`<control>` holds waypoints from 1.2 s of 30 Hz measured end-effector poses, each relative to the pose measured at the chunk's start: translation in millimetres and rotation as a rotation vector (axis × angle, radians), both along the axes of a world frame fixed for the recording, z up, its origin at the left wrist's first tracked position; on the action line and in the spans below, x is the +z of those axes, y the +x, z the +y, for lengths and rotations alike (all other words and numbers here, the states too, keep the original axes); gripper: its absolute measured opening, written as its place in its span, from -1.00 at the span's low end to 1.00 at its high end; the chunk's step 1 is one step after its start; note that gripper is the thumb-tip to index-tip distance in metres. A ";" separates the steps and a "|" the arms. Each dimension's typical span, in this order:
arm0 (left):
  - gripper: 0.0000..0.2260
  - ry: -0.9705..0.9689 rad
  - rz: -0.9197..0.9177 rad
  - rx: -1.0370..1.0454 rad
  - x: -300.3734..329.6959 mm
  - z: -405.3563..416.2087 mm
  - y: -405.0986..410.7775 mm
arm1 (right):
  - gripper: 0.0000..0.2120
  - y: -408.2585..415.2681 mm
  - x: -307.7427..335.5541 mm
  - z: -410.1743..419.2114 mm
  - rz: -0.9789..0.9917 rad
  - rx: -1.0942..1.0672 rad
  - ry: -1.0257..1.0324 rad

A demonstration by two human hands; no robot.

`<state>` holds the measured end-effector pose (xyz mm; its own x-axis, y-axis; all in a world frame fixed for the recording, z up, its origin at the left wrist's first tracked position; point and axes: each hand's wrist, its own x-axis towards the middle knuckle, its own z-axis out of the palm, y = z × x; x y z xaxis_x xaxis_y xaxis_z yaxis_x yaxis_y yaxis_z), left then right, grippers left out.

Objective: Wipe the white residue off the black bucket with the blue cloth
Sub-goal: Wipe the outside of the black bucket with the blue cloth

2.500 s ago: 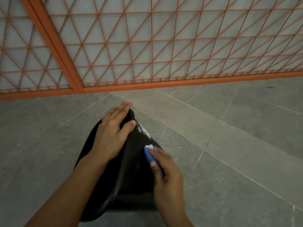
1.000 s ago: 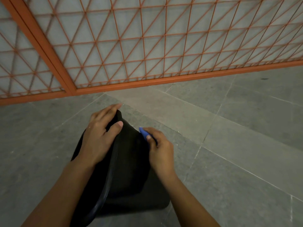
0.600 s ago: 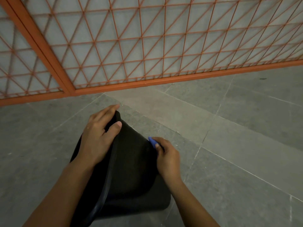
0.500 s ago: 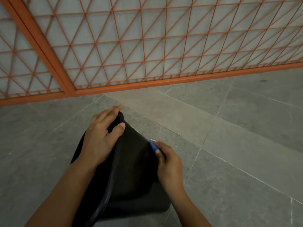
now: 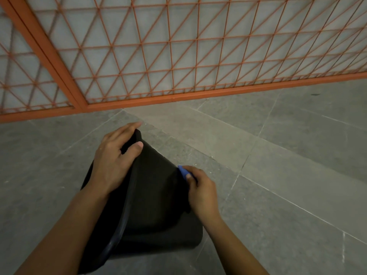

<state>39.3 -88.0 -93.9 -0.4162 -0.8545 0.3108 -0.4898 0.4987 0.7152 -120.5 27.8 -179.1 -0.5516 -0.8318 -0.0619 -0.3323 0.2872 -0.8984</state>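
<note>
While my left hand (image 5: 111, 165) clamps its fingers (image 5: 127, 132) over the rim of the round black plastic bucket (image 5: 151, 195), the bucket lies tipped on its side on the grey stone floor (image 5: 278, 195), with its long way running from me toward the orange metal fence (image 5: 178, 56). My right hand (image 5: 200, 189) is nearer the far right wall and pinches the small blue cloth (image 5: 183, 172) flat against it. I see no white there now, so I think I must wipe farther round that side.
</note>
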 end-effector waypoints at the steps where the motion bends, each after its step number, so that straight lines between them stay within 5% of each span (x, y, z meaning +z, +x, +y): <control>1: -0.46 -0.002 0.003 0.002 -0.6 0.3 0.6 | -0.75 -5.3 -7.6 -3.5 0.007 -0.020 0.040; 5: -0.43 -0.015 0.004 -0.003 1.4 4.5 -1.4 | -0.74 -14.2 -24.9 10.2 0.000 -0.092 0.202; 9: -0.46 -0.014 0.017 -0.009 0.9 2.9 3.4 | -0.74 -3.3 -10.5 8.4 0.041 -0.028 0.036; 12: -0.46 -0.021 0.002 -0.014 1.5 4.0 1.2 | -0.75 -12.9 -20.3 1.6 -0.016 -0.070 0.122; 15: -0.46 -0.058 -0.050 -0.054 3.8 9.2 -4.7 | -0.75 -25.6 -33.6 10.7 -0.283 -0.181 0.231; 19: -0.51 0.000 0.019 -0.139 4.8 7.2 4.4 | -0.77 -27.5 -31.1 24.0 -0.699 -0.321 0.129; 23: -0.55 -0.073 0.120 -0.258 18.8 10.3 2.9 | -0.75 -19.5 -36.1 33.6 -0.839 -0.405 0.023; 29: -0.82 -0.028 0.511 -0.185 38.4 26.0 -14.9 | -0.76 -2.6 -40.2 48.2 -0.881 -0.516 -0.178; 31: -0.92 -0.037 0.484 -0.151 36.2 28.8 -14.4 | -0.76 -1.8 -36.8 51.5 -0.859 -0.503 -0.196; 36: -0.61 0.054 0.259 -0.010 26.7 22.0 1.8 | -0.79 12.4 -11.2 50.8 -0.568 -0.527 -0.174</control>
